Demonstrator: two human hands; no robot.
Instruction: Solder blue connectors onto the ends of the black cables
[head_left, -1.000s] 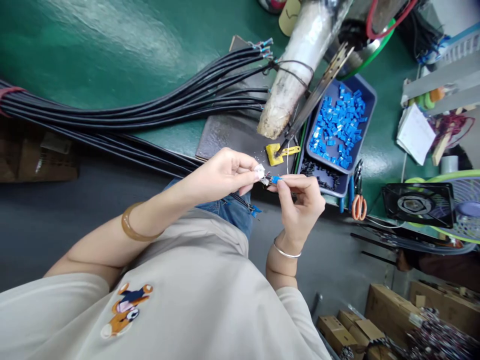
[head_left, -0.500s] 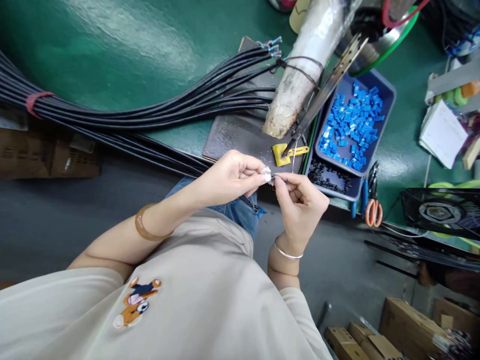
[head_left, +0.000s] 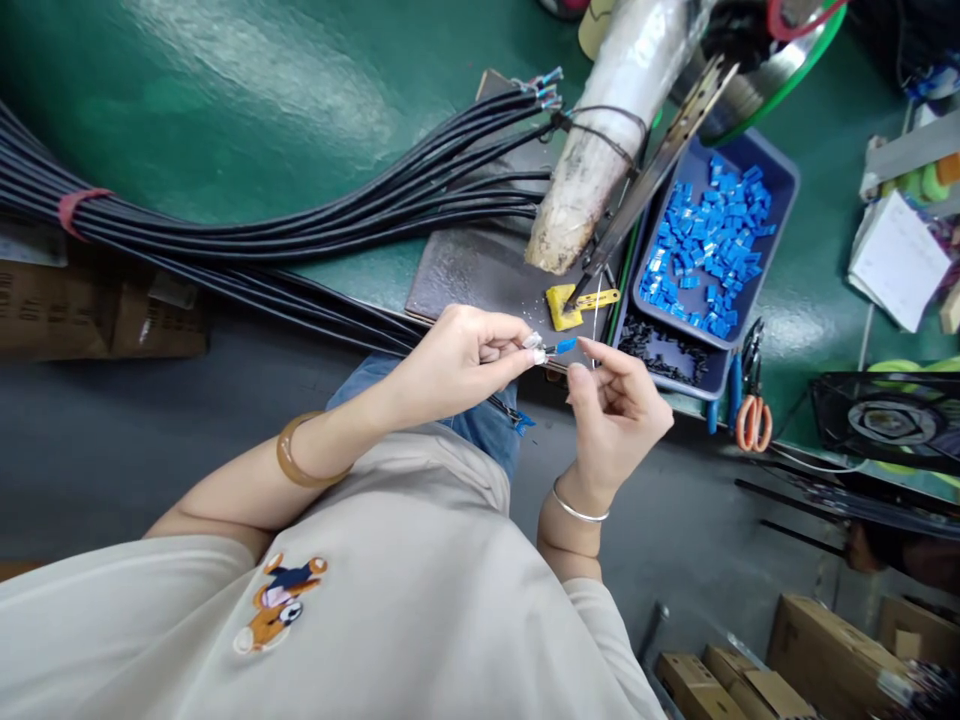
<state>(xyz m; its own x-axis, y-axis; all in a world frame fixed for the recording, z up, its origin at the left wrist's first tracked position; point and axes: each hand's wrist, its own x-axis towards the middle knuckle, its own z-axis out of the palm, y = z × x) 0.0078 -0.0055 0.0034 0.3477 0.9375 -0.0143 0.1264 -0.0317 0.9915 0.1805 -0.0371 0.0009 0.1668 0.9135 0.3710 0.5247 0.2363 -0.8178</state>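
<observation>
My left hand (head_left: 480, 355) pinches a black cable end between thumb and forefinger, both fingertips wrapped in white. A small blue connector (head_left: 566, 345) sticks out past those fingertips, toward the right. My right hand (head_left: 619, 405) is just beside it, thumb and forefinger apart, the forefinger tip close to the connector; I cannot tell whether they touch. Below my hands, another cable end with a blue connector (head_left: 525, 424) hangs over my jeans. A soldering iron (head_left: 630, 220) slants down to a yellow sponge (head_left: 562, 307) behind my fingers.
A bundle of black cables (head_left: 247, 238) with stripped ends crosses the green table (head_left: 300, 90). Right of the iron, one tray (head_left: 784, 185) holds blue connectors above another tray with small black parts (head_left: 660, 350). Orange-handled scissors (head_left: 754, 422) hang at the edge. A wrapped tube (head_left: 592, 160) juts over the mat.
My right thumb and forefinger have come off the cable end and moved slightly right, opening. The blue connector now shows at my left fingertips. My left hand keeps its pinch.
</observation>
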